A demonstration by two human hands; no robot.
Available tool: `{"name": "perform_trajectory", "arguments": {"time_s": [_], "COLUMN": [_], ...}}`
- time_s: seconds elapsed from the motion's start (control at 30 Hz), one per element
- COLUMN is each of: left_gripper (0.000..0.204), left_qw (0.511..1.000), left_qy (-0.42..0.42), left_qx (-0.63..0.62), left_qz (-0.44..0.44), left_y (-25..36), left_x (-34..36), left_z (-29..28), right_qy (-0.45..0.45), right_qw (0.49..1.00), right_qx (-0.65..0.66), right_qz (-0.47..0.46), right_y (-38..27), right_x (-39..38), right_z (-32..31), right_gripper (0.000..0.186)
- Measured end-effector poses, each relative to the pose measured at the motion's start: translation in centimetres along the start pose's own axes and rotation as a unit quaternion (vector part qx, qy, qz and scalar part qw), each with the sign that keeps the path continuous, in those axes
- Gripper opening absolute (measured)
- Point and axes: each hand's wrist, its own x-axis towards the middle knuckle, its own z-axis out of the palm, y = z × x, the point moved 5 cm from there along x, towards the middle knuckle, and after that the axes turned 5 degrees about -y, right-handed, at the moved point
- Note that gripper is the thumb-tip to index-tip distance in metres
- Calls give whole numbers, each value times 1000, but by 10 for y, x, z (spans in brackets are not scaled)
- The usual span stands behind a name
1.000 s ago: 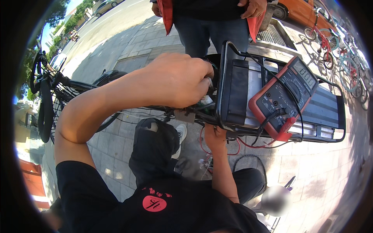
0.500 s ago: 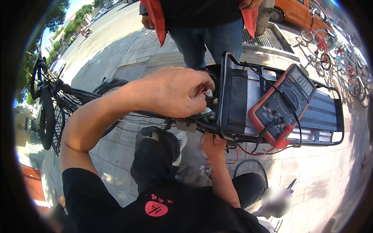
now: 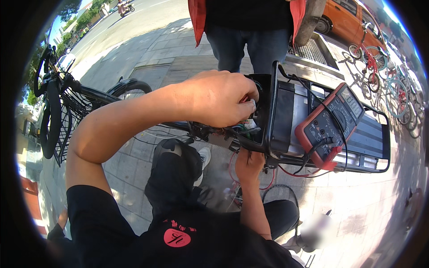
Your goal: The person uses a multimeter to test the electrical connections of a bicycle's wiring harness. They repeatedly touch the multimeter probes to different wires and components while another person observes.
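My left hand [image 3: 219,98] is curled in a pinch on a small white connector [image 3: 251,106] with red wires, inside the open black housing [image 3: 263,94] of an electric bicycle, at the front of its rear rack [image 3: 385,140]. More wires and a pale plastic piece [image 3: 251,126] show just below it. My right hand [image 3: 249,163] is closed under the rack's front end, and what it grips is hidden. A black and silver battery case [image 3: 281,123] sits in the rack. A red-and-black multimeter [image 3: 319,134] with leads lies tilted on top of it.
A person [image 3: 248,33] in a red jacket stands beyond the bicycle, whose handlebar [image 3: 51,89] is at left. Parked bicycles [image 3: 373,67], an orange vehicle [image 3: 342,22], a pillar and a metal grate [image 3: 308,56] are at upper right. Loose cables hang by my legs on the paving.
The bicycle appears shifted a little rightward in view over the last half second. My left hand has moved with it, slightly up and right, still pinched among the wires. My right hand stays under the rack.
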Motion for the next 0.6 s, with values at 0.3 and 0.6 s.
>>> {"name": "perform_trajectory", "arguments": {"time_s": [0.3, 0.6], "left_gripper": [25, 26], "left_qw": [1000, 995], "left_qy": [-9, -34], "left_qx": [-5, -92], "left_qz": [23, -17], "left_y": [1, 2], "left_x": [12, 14], "left_z": [7, 11], "right_qy": [61, 100], "right_qw": [962, 955], "right_qx": [-232, -229], "right_qz": [-129, -157], "right_y": [23, 43], "right_x": [-9, -11], "right_z": [-4, 6], "right_gripper": [24, 34]}}
